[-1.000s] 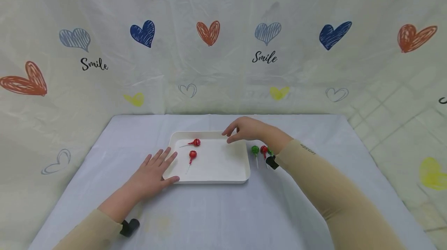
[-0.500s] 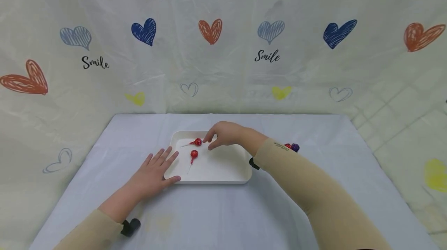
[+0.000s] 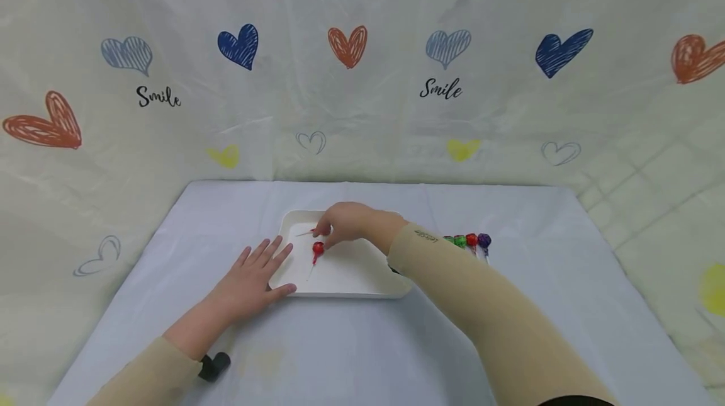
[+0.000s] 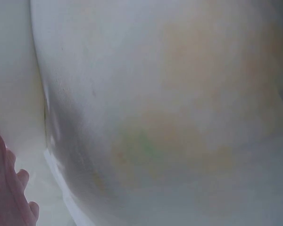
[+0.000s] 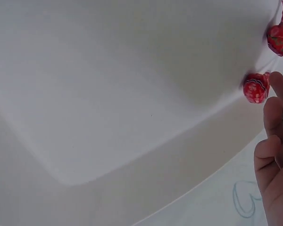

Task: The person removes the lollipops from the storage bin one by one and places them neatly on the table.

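Note:
A white tray [image 3: 362,277] lies on the table with two red lollipops in its left half. The nearer lollipop [image 3: 318,248] shows its wrapped head and thin stick; the farther one [image 3: 306,233] is mostly covered by my right hand [image 3: 352,222]. That hand reaches over the tray, fingers bent downward and thumb apart. In the right wrist view its fingertips lie beside the farther lollipop [image 5: 255,88], with no grip visible. My left hand [image 3: 242,286] rests spread on the tray's left edge; only part of it shows in the left wrist view.
Right of the tray, partly behind my right forearm, is a row of several lollipops [image 3: 471,240] in green, red and purple. A white cloth [image 3: 351,349] covers the table. Behind it hangs a sheet [image 3: 385,123] printed with hearts.
My right hand has moved left across the tray and down to the farther red lollipop. The lollipop row has come partly into view behind the forearm. The left hand stays on the tray edge.

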Motion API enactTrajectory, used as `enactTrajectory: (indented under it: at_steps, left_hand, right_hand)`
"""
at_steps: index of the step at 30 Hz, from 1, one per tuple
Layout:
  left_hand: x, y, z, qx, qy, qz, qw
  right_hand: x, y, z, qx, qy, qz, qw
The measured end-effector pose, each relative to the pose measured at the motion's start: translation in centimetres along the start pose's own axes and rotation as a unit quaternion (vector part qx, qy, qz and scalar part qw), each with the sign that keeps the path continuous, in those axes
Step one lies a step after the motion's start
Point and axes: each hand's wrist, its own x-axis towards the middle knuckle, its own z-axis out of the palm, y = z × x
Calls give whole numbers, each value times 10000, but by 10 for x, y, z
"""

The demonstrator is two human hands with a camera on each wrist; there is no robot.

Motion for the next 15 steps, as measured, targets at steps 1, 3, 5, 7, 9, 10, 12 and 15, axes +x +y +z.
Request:
enactTrajectory:
  at_steps: [1, 3, 5, 7, 9, 10, 12, 15]
  left_hand:
    - [0, 0, 0, 1, -3, 8, 10000]
    - [0, 0, -2, -12, -1, 23, 10000]
    - [0, 1, -3, -46, -1, 46, 10000]
    - [-1, 1, -4, -87, 10, 62, 9999]
    - [-1, 1, -4, -118, 33, 80, 9999]
    - [-2, 1, -5, -134, 35, 86, 9999]
    - [-2, 2, -6, -161, 38, 92, 9998]
    - [-3, 2, -7, -184, 36, 88, 9998]
  right_hand:
    - [2, -1, 1, 15, -36, -2, 10000]
    - [5, -4, 3, 43, -113, -28, 9999]
    - [7, -7, 5, 30, -175, -44, 9998]
    - [9, -10, 6, -33, -213, -72, 9997]
    - [11, -12, 7, -98, -231, -102, 9996]
    - [12, -13, 8, -122, -238, -119, 9996]
    - [13, -15, 9, -138, -256, -159, 9995]
    - [14, -16, 11, -113, -271, -162, 9994]
